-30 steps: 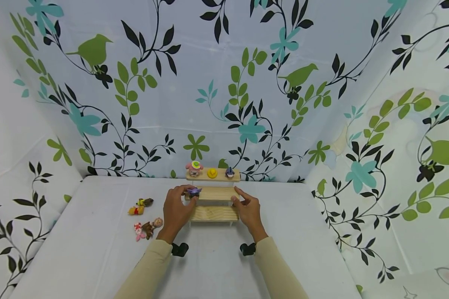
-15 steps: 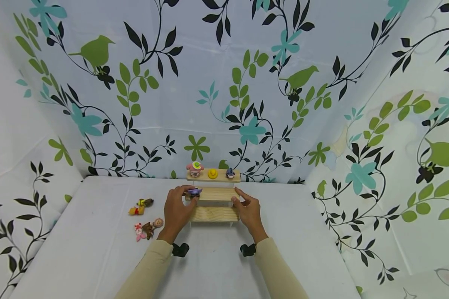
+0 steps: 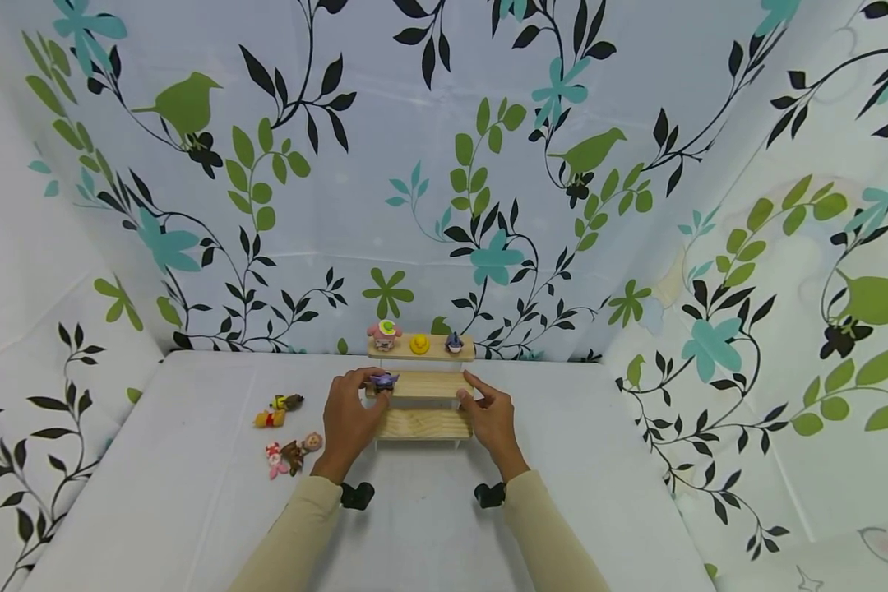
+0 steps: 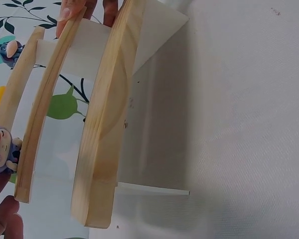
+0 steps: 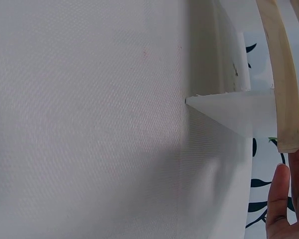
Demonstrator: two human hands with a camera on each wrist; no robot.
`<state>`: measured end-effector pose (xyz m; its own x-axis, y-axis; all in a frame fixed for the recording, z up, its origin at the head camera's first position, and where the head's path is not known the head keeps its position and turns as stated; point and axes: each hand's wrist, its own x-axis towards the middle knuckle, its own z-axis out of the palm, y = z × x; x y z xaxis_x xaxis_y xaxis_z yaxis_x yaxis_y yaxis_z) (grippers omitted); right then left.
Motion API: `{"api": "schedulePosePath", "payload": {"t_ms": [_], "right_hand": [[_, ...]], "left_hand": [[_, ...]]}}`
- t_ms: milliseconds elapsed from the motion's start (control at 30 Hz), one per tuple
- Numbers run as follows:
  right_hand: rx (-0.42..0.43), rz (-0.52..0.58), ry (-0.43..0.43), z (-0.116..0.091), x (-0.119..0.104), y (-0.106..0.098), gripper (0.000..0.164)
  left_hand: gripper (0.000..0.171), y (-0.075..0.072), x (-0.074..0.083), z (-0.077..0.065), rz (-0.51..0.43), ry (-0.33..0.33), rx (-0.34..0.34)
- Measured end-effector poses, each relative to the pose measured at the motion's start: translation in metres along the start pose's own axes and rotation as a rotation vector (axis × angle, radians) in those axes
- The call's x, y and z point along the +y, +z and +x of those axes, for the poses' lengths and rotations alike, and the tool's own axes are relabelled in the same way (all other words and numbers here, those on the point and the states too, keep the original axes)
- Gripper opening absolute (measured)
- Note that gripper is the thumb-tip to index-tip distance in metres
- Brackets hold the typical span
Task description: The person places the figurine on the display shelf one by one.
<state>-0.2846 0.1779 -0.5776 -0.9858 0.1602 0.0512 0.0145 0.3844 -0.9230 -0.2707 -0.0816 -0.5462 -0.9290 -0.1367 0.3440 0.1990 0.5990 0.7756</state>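
Observation:
My left hand [image 3: 349, 421] pinches a small purple figurine [image 3: 385, 381] at the left end of the middle step of a three-tier wooden shelf [image 3: 427, 383]. In the left wrist view the figurine [image 4: 2, 153] has a pale face, and fingertips are around it. My right hand [image 3: 494, 418] grips the right end of that same step, thumb in front and fingers behind. Along the top step stand a pink figurine [image 3: 385, 333], a yellow duck [image 3: 419, 343] and a dark blue figurine [image 3: 455, 342]. The lowest step [image 3: 424, 424] bears nothing.
Several more figurines lie on the white table [image 3: 192, 485] left of the shelf, among them a yellow-and-red one [image 3: 270, 418], a pink one [image 3: 275, 460] and a brown one [image 3: 293, 455]. A patterned cloth [image 3: 385, 205] hangs close behind the shelf.

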Motion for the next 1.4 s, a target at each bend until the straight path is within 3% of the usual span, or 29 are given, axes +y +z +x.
{"api": "schedulePosePath", "payload": {"t_ms": [467,900,1167,1400], "right_hand": [[0.011,-0.021,0.016,0.000,-0.002,0.000,0.048],[0.002,-0.018,0.007,0.001,0.001,0.000,0.049],[-0.008,-0.009,-0.030,0.000,-0.002,0.000,0.047],[-0.005,-0.012,-0.046,0.001,-0.001,-0.001,0.050]], "left_hand": [[0.034,0.003,-0.005,0.002,0.025,0.023,0.025],[0.041,-0.001,-0.005,-0.001,-0.010,0.037,0.030],[0.045,-0.019,-0.012,0.000,-0.031,0.088,0.075],[0.042,-0.039,-0.029,0.004,-0.004,0.050,0.101]]}}
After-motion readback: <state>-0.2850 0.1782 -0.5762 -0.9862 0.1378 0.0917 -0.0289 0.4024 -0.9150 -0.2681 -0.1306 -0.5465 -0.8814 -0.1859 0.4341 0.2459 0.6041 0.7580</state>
